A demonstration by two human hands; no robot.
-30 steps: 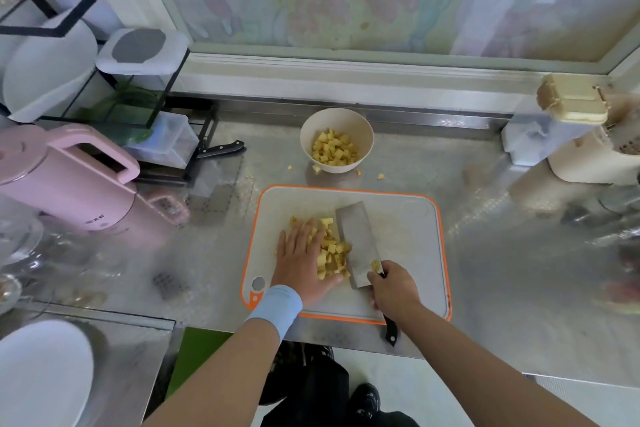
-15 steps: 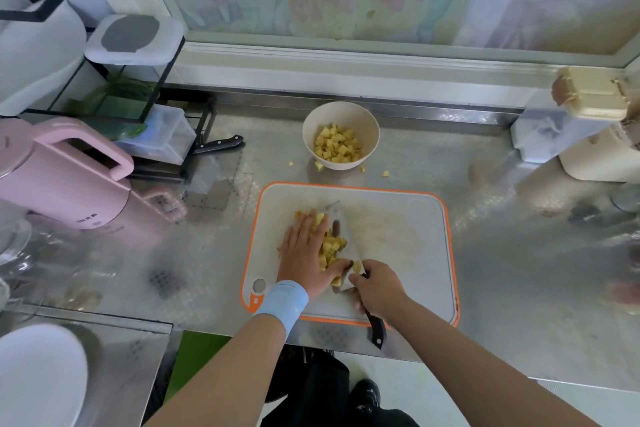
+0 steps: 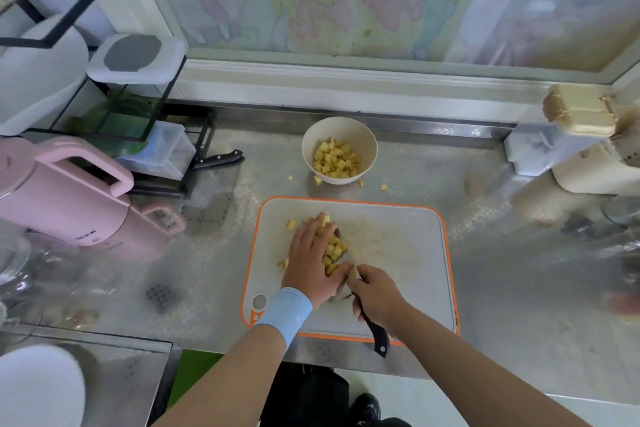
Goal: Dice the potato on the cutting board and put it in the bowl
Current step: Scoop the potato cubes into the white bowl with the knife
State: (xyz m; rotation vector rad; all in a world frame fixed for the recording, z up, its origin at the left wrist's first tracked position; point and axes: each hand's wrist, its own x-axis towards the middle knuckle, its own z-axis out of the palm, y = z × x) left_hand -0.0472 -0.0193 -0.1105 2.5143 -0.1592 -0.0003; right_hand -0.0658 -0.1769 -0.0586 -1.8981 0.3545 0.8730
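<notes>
Slid leftward within the last second, the knife (image 3: 377, 340), its handle gripped in the right hand (image 3: 375, 295), lies blade mostly hidden beneath the potato dice (image 3: 331, 249). The left hand (image 3: 310, 262), fingers flat, presses them onto it, left of centre on the cutting board (image 3: 408, 253), with the bowl (image 3: 370, 140) beyond its far edge.

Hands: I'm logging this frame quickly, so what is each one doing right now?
Left hand: open, straight fingers pressing the diced potato on the cutting board.
Right hand: closed around the cleaver handle.
</notes>
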